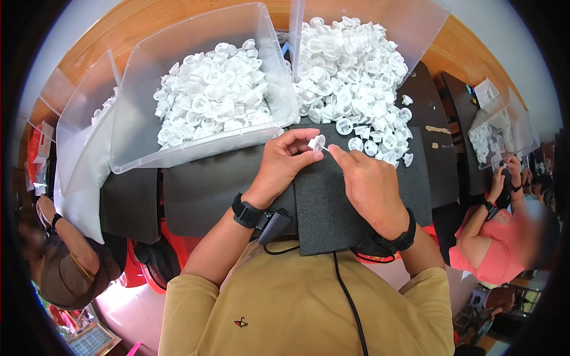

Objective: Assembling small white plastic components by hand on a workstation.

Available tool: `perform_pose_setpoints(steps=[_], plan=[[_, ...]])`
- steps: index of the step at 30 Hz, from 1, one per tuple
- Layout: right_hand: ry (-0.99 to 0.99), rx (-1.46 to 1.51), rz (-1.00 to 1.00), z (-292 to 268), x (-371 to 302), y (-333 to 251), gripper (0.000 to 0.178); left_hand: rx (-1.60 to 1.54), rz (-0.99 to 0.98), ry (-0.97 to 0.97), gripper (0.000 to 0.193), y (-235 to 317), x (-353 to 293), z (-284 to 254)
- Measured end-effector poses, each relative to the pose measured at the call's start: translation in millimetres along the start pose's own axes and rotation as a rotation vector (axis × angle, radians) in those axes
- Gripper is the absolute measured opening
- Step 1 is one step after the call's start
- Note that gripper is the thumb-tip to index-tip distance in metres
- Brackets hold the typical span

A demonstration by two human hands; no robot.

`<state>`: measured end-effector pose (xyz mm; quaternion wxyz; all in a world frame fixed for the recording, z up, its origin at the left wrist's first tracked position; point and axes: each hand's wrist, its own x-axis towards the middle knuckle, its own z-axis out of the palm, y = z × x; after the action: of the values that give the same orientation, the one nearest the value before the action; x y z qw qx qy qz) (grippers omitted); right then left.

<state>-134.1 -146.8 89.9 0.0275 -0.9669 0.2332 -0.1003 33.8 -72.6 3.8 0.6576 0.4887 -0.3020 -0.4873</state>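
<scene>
A small white plastic part (317,143) with a round flange is pinched between the thumb and index finger of my left hand (283,160). Close beside it, my right hand (375,185) is closed, its index fingertip almost at the part. A thin pale sliver shows between that fingertip and the part; what it is I cannot make out. Both hands are over a dark foam mat (323,207). Just beyond my right hand lie loose parts of the same kind (380,142), spilling from a pile.
A clear plastic bin (196,151) holding many white parts stands far left of my hands. Another clear bin (415,29), tipped toward me, spills its heap (350,65) onto the dark table (219,184). Co-workers sit on the left (74,255) and right (487,243). A black cable (347,291) hangs over my front.
</scene>
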Motion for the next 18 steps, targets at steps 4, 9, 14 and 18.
perform_pose_setpoints(steps=[4, 9, 14, 18], plan=[[-0.007, 0.002, -0.004, 0, 1, -1, 0.034, 0.009, 0.022, 0.003, 0.04, -2, 0, 0], [-0.034, -0.075, -0.031, 5, -1, -3, 0.033, 0.117, 0.03, 0.036, 0.038, -2, -1, 2], [-0.019, -0.222, -0.079, 15, -4, -10, 0.034, 0.117, 0.066, 0.069, 0.038, -7, -1, 4], [-0.035, -0.213, -0.099, 12, -3, -6, 0.035, 0.096, 0.073, 0.07, 0.039, -8, 0, 4]])
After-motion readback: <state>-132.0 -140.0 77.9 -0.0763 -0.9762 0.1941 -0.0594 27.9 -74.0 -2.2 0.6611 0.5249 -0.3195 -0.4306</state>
